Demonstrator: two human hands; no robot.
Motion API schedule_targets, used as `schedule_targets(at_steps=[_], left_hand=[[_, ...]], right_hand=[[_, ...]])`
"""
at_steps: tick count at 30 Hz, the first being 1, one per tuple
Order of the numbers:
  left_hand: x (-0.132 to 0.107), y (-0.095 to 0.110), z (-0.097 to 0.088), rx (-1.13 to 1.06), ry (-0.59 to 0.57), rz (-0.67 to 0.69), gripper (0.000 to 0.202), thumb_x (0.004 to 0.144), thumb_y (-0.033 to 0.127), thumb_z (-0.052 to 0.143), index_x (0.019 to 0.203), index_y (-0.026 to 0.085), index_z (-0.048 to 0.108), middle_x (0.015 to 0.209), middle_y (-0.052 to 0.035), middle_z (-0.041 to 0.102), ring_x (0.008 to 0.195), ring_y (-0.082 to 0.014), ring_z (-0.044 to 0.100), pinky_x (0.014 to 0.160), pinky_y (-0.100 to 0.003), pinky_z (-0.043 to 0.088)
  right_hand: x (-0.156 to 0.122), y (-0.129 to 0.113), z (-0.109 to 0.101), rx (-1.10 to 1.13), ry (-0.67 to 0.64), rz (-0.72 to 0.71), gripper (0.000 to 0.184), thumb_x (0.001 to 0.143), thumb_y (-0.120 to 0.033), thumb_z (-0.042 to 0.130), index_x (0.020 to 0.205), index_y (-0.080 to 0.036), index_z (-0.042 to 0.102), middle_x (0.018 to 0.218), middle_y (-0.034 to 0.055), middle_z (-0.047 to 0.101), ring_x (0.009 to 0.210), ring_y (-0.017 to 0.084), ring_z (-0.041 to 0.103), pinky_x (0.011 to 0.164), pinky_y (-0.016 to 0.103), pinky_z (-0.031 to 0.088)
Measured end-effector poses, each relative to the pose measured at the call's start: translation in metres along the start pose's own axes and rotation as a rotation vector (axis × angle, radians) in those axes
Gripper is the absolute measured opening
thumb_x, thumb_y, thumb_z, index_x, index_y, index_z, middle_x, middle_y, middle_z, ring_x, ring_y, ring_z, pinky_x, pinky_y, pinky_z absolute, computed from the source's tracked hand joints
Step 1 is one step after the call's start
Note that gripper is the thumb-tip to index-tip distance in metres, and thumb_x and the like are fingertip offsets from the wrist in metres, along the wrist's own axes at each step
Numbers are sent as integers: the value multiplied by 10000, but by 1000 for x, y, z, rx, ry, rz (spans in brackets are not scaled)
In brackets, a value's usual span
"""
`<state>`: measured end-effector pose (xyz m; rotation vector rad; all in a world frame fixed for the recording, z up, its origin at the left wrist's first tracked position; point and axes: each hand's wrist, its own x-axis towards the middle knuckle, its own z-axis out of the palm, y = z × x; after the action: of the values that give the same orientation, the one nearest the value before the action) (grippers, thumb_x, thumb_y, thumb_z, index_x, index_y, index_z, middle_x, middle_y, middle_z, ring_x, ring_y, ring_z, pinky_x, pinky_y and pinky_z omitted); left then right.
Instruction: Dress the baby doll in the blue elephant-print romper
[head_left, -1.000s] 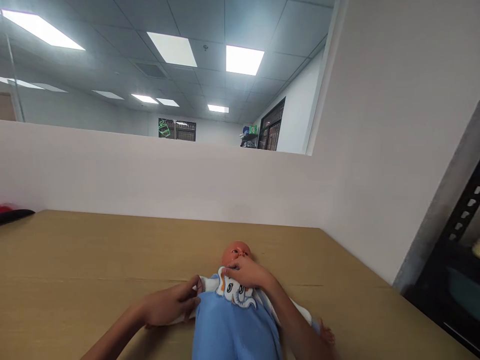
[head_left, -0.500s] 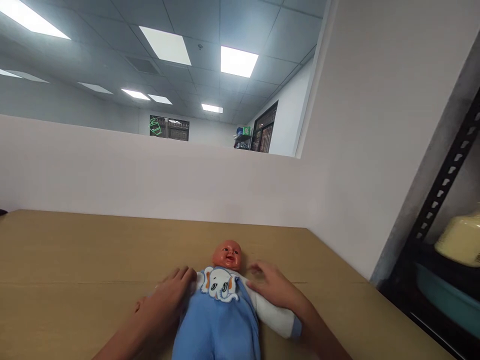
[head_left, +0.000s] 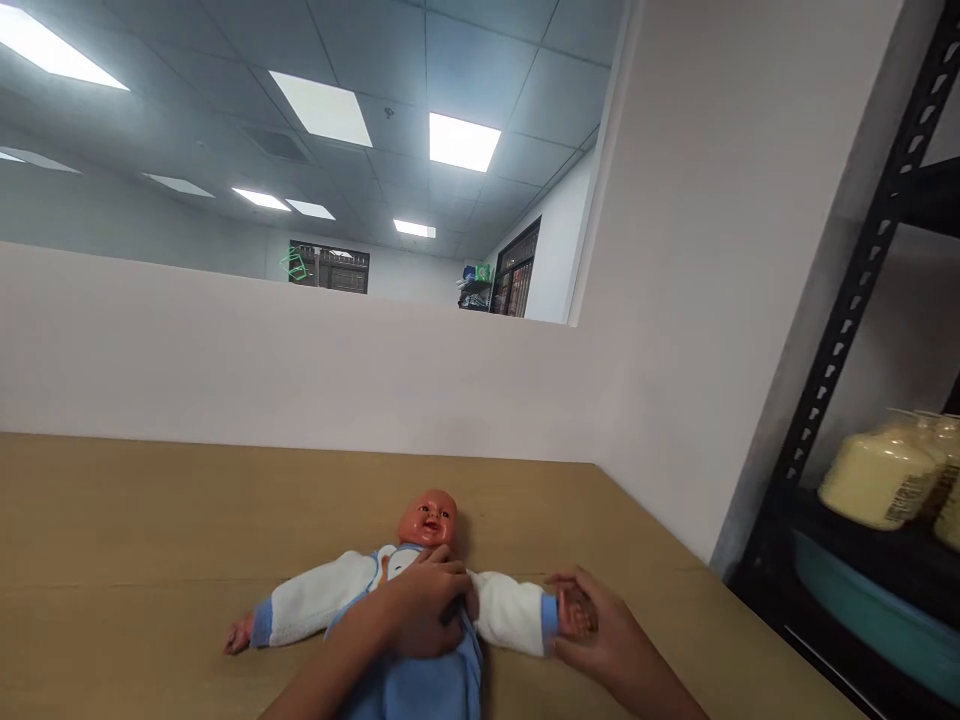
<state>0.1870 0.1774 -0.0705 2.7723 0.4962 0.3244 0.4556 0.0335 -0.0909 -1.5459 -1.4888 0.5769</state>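
A baby doll (head_left: 427, 520) in a blue and white suit lies on its back on the wooden table (head_left: 150, 520), arms spread out to both sides. My left hand (head_left: 427, 610) lies on the doll's chest with its fingers curled over the cloth. My right hand (head_left: 592, 630) is closed round the doll's small hand at the end of its white sleeve (head_left: 510, 610). The doll's other arm (head_left: 300, 615) stretches out to the left, untouched.
A white partition wall (head_left: 300, 370) runs behind the table and a wall closes the right side. A black metal shelf (head_left: 862, 300) at the right holds yellowish jars (head_left: 870, 480) and a teal tub (head_left: 885, 610).
The view swung to the right. The doll's arms now lie spread out. My left hand moved from the doll's side onto its chest; my right hand slid down the sleeve to its hand.
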Motion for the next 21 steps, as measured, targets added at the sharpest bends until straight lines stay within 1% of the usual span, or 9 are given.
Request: schedule_targets(at_steps=[2, 4, 7, 10, 13, 15, 17, 19, 21], left_hand=[[-2, -7, -6, -13, -5, 45, 309, 762, 80, 723, 1020, 244, 767, 1063, -48, 751, 1100, -295, 651, 979, -376, 526], [-6, -9, -15, -23, 1, 61, 277, 801, 83, 729, 1028, 240, 760, 1069, -50, 742, 1112, -290, 645, 946, -356, 522], [-11, -6, -23, -38, 42, 119, 194, 962, 164, 671, 1107, 265, 749, 1119, -52, 724, 1139, -284, 630, 985, -368, 489], [-15, -6, -16, -53, 193, 192, 211, 1101, 324, 543, 1140, 272, 743, 1109, -69, 726, 1090, -291, 628, 997, -408, 456], [-21, -11, 1, -101, 354, 235, 355, 1139, 465, 474, 1099, 250, 753, 1115, -91, 749, 1051, -288, 631, 973, -414, 451], [-24, -14, 10, -151, 431, 271, 369, 1149, 467, 466, 1090, 259, 765, 1128, -83, 763, 1040, -271, 637, 976, -404, 445], [-24, -15, 13, -234, 497, 274, 307, 1135, 428, 525, 1067, 270, 779, 1098, -64, 770, 1024, -256, 645, 993, -396, 438], [-21, -14, 12, -354, 551, 198, 212, 1072, 390, 639, 987, 269, 791, 1021, -45, 769, 1003, -251, 651, 997, -388, 441], [-15, -13, 10, -450, 569, 77, 124, 970, 357, 734, 914, 259, 785, 961, -35, 764, 983, -253, 654, 963, -377, 458]], right_hand=[[7, -8, 1, 77, 70, -49, 535, 717, -323, 865, 1213, -223, 690, 1148, 90, 761, 1077, 276, 731, 948, 380, 609], [17, -13, 10, 179, 126, -76, 568, 712, -389, 916, 1202, -224, 681, 1167, 111, 759, 1067, 279, 735, 908, 386, 627], [30, -14, 40, 309, 296, -122, 562, 691, -465, 953, 1123, -233, 679, 1147, 124, 777, 1003, 275, 748, 809, 372, 632], [35, -7, 80, 390, 433, -172, 491, 706, -523, 941, 1024, -238, 698, 1079, 126, 803, 972, 289, 754, 810, 397, 622], [30, 1, 109, 382, 377, -196, 336, 798, -502, 872, 966, -243, 739, 1043, 118, 813, 1000, 308, 754, 921, 457, 598], [23, 2, 118, 313, 289, -250, 196, 836, -421, 828, 903, -251, 756, 1009, 98, 797, 1014, 304, 729, 946, 449, 566], [18, -2, 120, 252, 174, -317, 87, 874, -341, 758, 840, -262, 752, 961, 71, 768, 989, 280, 686, 931, 417, 537], [15, -8, 119, 314, 44, -335, 158, 930, -338, 667, 809, -269, 741, 925, 54, 744, 985, 267, 657, 935, 398, 522], [15, -11, 118, 471, -53, -286, 244, 972, -412, 611, 831, -267, 749, 947, 58, 740, 1021, 274, 668, 977, 406, 524]])
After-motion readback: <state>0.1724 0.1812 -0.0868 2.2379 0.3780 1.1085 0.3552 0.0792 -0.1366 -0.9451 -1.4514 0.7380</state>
